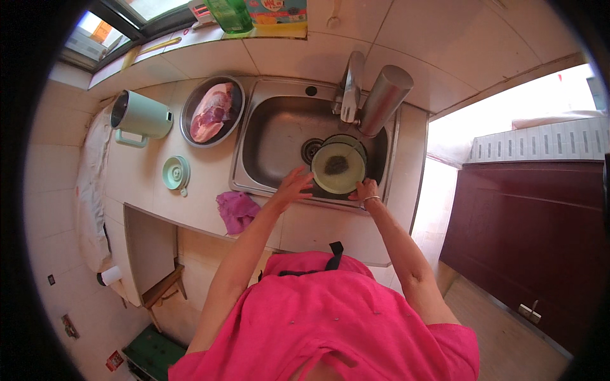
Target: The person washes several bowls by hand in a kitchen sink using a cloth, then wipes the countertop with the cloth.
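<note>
In the steel sink is a round pale green bowl with a dark patch in its middle, overlapping another rounded vessel behind it. My right hand, with a bracelet at the wrist, grips the bowl's lower right rim. My left hand is at the bowl's left side, fingers spread, with nothing held in it. A metal faucet stands behind the bowl, beside a steel cylinder. Left of the sink, a metal basin holds a piece of raw meat.
A purple cloth lies at the counter's front edge. Further left are a mint-green blender jug and its round lid. A green bottle stands on the windowsill, and a dark red door is at the right.
</note>
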{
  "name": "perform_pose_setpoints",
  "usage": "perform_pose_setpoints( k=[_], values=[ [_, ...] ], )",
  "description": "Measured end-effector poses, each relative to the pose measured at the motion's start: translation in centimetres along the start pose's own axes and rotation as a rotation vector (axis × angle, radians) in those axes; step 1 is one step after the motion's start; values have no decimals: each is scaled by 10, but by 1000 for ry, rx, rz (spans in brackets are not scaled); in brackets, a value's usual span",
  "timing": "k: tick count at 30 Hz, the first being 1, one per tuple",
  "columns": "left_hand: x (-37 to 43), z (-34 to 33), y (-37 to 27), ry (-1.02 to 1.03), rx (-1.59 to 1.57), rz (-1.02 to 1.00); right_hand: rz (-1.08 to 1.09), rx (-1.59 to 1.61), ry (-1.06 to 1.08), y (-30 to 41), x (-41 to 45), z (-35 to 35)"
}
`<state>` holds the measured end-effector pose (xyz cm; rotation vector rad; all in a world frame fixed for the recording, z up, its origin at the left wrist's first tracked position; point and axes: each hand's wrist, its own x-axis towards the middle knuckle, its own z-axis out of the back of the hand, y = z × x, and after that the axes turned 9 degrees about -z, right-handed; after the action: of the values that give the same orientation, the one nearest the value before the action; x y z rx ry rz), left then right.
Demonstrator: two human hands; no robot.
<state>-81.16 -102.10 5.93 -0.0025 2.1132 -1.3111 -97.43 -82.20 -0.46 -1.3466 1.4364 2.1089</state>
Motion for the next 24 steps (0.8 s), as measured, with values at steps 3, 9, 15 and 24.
perform_pose_setpoints(
  k=[3, 9, 15, 24],
  values=[
    [11, -15, 1, -7, -84, 38, 102, -78, 7, -5, -10, 1],
    [18, 1, 34, 19, -533, 142, 118, -181, 169, 21, -50, -15],
    [-7, 0, 22, -36, -590, -11, 1159, -1366, -408, 67, -95, -45],
    [-13, -9, 7, 43, -615, -57, 814, -847, 174, 56, -74, -113]
  ],
)
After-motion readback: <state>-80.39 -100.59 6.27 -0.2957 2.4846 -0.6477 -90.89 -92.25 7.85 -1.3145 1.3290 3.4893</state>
